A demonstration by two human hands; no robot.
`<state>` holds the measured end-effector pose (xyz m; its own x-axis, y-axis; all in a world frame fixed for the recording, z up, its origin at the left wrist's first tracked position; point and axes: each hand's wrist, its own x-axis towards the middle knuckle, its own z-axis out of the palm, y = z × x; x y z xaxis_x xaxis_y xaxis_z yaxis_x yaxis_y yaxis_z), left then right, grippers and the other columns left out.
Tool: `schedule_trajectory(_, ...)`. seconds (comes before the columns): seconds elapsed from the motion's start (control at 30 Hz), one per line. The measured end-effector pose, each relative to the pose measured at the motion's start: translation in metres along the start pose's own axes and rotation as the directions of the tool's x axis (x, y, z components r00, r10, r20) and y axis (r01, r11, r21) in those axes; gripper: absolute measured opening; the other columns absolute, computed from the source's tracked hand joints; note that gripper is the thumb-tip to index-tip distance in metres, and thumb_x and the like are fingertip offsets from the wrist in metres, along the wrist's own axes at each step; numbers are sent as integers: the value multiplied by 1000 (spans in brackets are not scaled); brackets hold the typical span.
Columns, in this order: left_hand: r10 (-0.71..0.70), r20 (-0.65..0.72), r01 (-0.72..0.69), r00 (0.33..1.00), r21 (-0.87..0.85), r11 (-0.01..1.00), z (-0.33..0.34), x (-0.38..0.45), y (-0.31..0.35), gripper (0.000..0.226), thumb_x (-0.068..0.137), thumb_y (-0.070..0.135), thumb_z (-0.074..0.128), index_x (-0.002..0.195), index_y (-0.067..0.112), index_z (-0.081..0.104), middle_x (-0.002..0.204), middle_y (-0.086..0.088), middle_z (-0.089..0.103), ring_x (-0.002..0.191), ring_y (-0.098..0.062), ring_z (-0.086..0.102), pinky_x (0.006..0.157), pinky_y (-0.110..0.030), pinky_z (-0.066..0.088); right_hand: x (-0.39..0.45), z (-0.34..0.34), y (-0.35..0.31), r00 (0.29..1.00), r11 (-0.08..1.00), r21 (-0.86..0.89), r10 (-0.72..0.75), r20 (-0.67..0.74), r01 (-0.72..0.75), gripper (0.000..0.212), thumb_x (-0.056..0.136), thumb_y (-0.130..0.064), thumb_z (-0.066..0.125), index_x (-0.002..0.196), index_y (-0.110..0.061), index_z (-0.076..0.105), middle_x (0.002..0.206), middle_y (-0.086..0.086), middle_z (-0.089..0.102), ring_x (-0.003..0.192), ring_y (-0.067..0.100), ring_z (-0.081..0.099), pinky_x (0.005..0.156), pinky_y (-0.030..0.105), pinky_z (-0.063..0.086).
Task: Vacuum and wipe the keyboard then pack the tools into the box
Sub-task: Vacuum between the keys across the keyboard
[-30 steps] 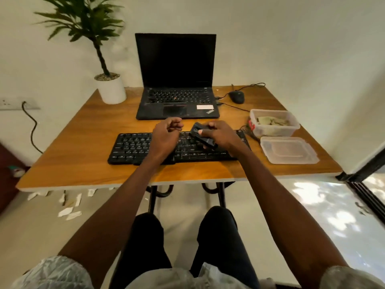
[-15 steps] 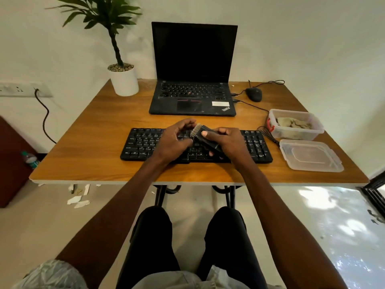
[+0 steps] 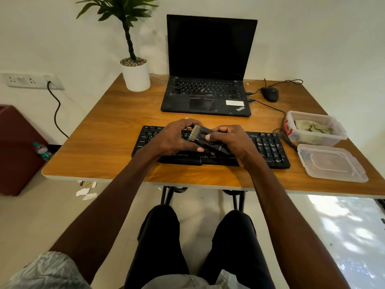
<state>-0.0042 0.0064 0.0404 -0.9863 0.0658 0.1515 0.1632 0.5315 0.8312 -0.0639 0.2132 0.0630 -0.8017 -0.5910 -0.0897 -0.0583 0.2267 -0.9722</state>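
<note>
Mid-frame, above the keyboard (image 3: 210,146), the right hand (image 3: 233,142) grasps the small vacuum (image 3: 208,139) while the left hand (image 3: 175,136) holds around its brush end. Steady it, then sweep bristles slowly along each key row.

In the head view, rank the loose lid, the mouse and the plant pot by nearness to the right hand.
From the right hand:
1. Loose lid, on the table to its right, near the front edge.
2. Mouse, farther back and right, beside the laptop.
3. Plant pot, at the far left corner.
</note>
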Motion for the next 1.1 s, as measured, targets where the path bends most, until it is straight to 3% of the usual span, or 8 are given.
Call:
schedule_trajectory(0.17,0,-14,0,1000,27,1000,2,-2,-3,63,66,29,90,120,20,59,116,1,59,103,-15,60,86,-37,55,2,5,-4,999,997,-61,45,-27,-46,21,79,-24,77,86,-5,72,83,7,75,70,21,71,66,32,58)
schedule_trajectory(0.3,10,-47,-9,999,40,999,0,-2,-4,64,63,36,91,116,26,56,115,1,57,99,-14,60,78,-29,53,-4,11,-6,998,999,-18,28,-63,-29,33,80,-29,77,97,-2,69,80,10,75,61,21,68,49,24,51)
schedule_trajectory(0.47,1,-248,9,969,40,999,7,-13,-10,66,57,59,78,111,31,53,116,2,57,102,-16,58,79,-29,52,-15,16,-1,985,947,309,-33,-168,85,35,81,-22,76,108,-8,58,97,12,74,74,25,68,52,24,51)
schedule_trajectory(0.67,18,-286,1,958,67,998,9,-18,-14,65,67,41,86,121,29,52,123,5,51,113,-13,51,91,-33,49,-21,42,7,985,830,550,5,-175,93,20,84,-9,71,101,-6,61,88,9,72,69,17,64,58,23,51)
schedule_trajectory(0.8,-73,-198,84,977,46,995,-12,-28,-24,101,52,65,81,140,34,40,145,4,38,129,-15,42,102,-31,44,-21,50,10,951,839,528,42,-306,132,16,83,-11,73,95,-7,64,81,7,70,65,18,60,59,23,53)
schedule_trajectory(0.93,-157,-171,178,973,112,978,-59,-54,-47,120,48,65,81,150,27,30,153,2,31,135,-11,32,105,-28,35,-16,54,6,942,886,438,6,-336,151,24,86,-13,71,104,-1,62,87,16,70,65,20,62,59,26,56)
schedule_trajectory(1.0,-241,-188,261,952,88,961,-76,-65,-60,113,51,67,77,149,28,35,151,5,34,134,-10,31,103,-29,35,-11,59,2,944,921,359,-28,-328,152,25,87,-14,70,106,-2,60,92,17,71,66,19,63,58,25,55)
schedule_trajectory(1.1,-271,-305,266,913,-57,962,-81,-75,-71,76,68,69,68,133,31,55,138,7,51,127,-16,48,92,-28,47,2,67,-4,962,962,238,-67,-265,132,26,86,-14,71,107,-15,55,93,10,70,67,17,62,56,25,52)
